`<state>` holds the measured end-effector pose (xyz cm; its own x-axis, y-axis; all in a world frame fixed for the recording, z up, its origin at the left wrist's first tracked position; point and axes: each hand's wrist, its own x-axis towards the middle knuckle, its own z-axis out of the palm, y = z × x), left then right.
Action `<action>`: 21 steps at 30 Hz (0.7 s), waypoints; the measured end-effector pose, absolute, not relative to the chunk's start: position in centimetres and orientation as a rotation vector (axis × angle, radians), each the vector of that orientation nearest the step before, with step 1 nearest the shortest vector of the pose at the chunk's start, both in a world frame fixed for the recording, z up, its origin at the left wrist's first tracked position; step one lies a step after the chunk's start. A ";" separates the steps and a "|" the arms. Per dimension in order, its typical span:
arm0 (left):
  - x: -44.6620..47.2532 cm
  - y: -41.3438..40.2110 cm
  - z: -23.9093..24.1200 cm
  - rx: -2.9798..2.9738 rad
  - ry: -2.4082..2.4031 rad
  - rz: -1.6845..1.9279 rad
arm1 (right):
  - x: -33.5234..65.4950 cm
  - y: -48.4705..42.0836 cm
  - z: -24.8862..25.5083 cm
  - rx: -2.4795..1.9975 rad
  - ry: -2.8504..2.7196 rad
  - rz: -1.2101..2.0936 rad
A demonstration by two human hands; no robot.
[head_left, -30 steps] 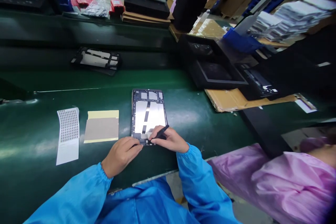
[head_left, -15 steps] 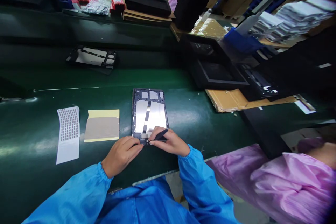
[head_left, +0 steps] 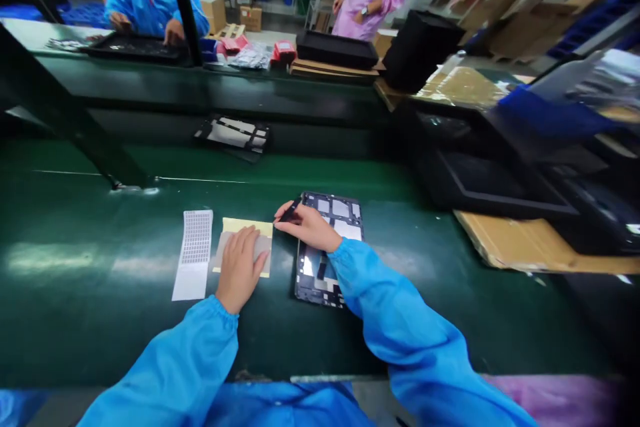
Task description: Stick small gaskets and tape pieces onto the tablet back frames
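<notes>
My left hand (head_left: 240, 270) lies with fingers outstretched on a grey sheet with yellow edges (head_left: 265, 245), covering much of it. My right hand (head_left: 313, 228) pinches what look like slim black tweezers (head_left: 291, 211), pointing left near the sheet's upper right corner. Under my right wrist lies an opened tablet (head_left: 341, 207), its silver plates and dark frame facing up; my sleeve hides part of it. Left of the grey sheet is a white label strip (head_left: 197, 240) with rows of small dark marks.
Another opened tablet (head_left: 235, 133) lies farther back near the ledge. Black trays (head_left: 490, 173) and cardboard (head_left: 520, 240) are stacked at the right. A dark post (head_left: 85, 120) slants down at the left. Two co-workers, one in blue and one in pink, are across the bench.
Both hands have left the tablet's lower edge. My left hand has moved onto the yellow-edged sheet, and my right hand has carried the tweezers up and left toward it. The view has shifted.
</notes>
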<state>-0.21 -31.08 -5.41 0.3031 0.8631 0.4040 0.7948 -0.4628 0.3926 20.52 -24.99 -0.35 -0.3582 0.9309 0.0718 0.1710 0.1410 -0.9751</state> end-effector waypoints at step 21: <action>0.0 -31.3 -6.0 2.379 1.551 0.880 | 20.0 -24.7 -0.5 -1.084 -1.646 1.331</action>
